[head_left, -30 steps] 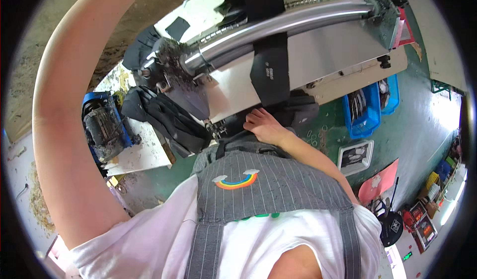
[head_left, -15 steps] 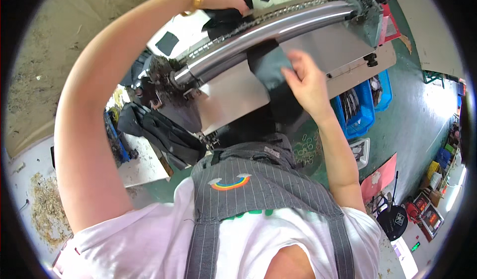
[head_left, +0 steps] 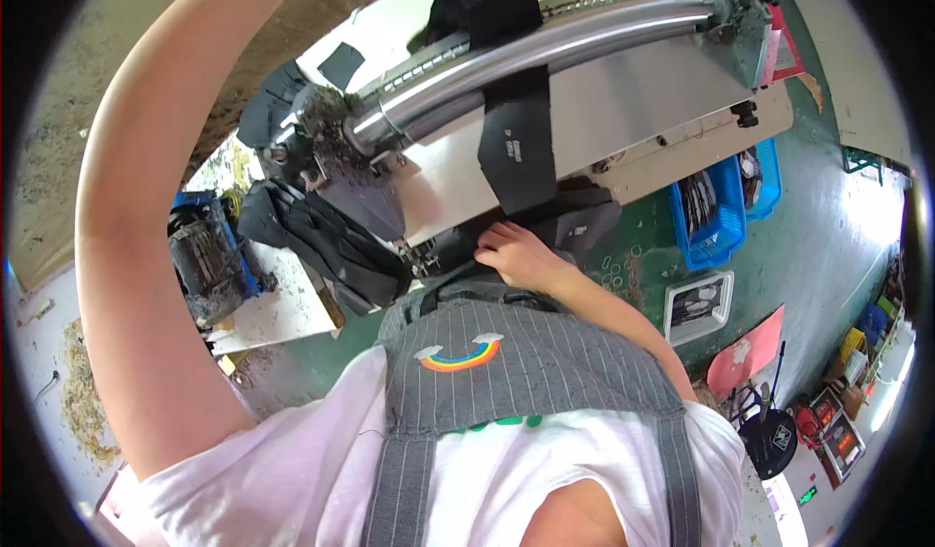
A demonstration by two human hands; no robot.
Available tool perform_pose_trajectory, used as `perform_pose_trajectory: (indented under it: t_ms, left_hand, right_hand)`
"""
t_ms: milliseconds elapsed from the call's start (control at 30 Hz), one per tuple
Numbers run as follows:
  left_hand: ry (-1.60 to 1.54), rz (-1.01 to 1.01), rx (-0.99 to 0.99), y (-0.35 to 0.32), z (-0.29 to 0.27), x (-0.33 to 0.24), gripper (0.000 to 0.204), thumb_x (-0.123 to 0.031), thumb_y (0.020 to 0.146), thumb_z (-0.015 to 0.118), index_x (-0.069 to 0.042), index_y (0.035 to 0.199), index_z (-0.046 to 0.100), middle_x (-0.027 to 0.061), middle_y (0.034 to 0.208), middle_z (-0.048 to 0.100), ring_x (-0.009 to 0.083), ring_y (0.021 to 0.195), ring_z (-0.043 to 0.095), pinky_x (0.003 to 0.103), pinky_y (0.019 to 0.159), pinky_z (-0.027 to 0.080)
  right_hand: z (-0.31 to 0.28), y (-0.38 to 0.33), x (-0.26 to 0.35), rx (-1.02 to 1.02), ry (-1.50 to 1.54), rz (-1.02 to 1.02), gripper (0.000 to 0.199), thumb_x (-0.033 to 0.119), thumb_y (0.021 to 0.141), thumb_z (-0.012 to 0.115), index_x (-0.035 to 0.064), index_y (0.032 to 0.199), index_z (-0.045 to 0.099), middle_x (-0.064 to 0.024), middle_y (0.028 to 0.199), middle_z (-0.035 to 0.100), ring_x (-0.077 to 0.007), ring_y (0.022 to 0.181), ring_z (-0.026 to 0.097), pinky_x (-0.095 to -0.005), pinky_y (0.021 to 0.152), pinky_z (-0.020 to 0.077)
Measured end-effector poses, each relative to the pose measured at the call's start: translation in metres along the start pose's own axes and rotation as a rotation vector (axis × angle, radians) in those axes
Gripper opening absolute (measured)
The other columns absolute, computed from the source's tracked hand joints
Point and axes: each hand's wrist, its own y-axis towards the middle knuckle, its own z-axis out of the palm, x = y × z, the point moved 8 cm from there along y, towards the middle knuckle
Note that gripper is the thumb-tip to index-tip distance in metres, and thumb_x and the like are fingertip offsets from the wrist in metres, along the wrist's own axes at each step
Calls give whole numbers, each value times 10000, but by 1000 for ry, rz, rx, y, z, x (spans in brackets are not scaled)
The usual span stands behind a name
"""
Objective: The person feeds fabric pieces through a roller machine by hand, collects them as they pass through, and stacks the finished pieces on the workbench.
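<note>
- Reaching low with my right hand (head_left: 521,253), I press my fingers into the pile of dark fabric pieces (head_left: 575,224) at the near edge of the machine, just under its flat metal plate (head_left: 623,109). The hand curls onto the cloth, but I cannot tell whether it truly grips a piece or only rests on it.
- My left arm goes up and over the machine; the hand itself runs out of the top of the view, so whether it is clenched or loose cannot be seen.
- A black fabric strip (head_left: 514,128) hangs over the shiny steel roller (head_left: 545,45) and trails down the plate towards my right hand. Draped like that, it lies flat against the roller along its length, I think.
- The pile sits right against my apron (head_left: 526,372), close enough to take from without stretching.
- More dark cloth (head_left: 321,245) hangs off the left side of the machine, beside a grimy blue motor (head_left: 200,260).
- On the green floor to my right stand a blue crate (head_left: 716,206) and a small white tray (head_left: 699,305), well apart from the pile.
</note>
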Motion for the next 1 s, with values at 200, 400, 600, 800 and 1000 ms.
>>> perform_pose_trajectory:
  t_ms: [200, 400, 600, 800, 1000]
  left_hand:
    - [508, 237, -146, -28, -48, -86, 385, 12, 818, 628, -63, 1183, 532, 83, 1192, 564, 170, 986, 587, 307, 837, 511]
    - [881, -65, -135, -4, -54, -37, 206, -110, 807, 585, -28, 964, 690, 68, 833, 677, 168, 703, 605, 337, 603, 492]
    - [637, -128, 341, 14, 94, 98, 365, -378, 866, 623, -47, 1005, 686, 120, 1116, 581, 247, 1076, 538, 329, 966, 403]
    - [478, -140, 73, 30, 50, 90, 238, -210, 807, 644, -17, 942, 683, 51, 814, 652, 138, 698, 563, 321, 585, 469]
    - [430, 38, -177, -5, -27, -15, 176, -150, 862, 693, -66, 838, 540, -21, 718, 490, 77, 665, 457, 268, 593, 418]
  right_hand:
    - [-142, -84, -22, -541, 685, 753, 241, -4, 858, 631, -10, 1097, 593, -99, 1010, 671, -174, 919, 642, -271, 825, 497]
    - [-166, -84, -53, -706, 1031, 890, 276, -24, 876, 610, -72, 1144, 569, -119, 1109, 654, -137, 1003, 611, -263, 884, 476]
    - [-225, -19, -25, -835, -213, 519, 332, 88, 806, 718, -5, 1110, 623, -140, 951, 660, -252, 861, 655, -301, 792, 516]
    - [-32, -25, -67, -305, -50, 490, 322, 211, 830, 693, 26, 1078, 601, -171, 1096, 620, -336, 1013, 602, -417, 815, 501]
    - [6, -5, -27, 11, -131, 48, 331, 273, 766, 686, 110, 1029, 568, -59, 1001, 558, -251, 1053, 548, -393, 856, 442]
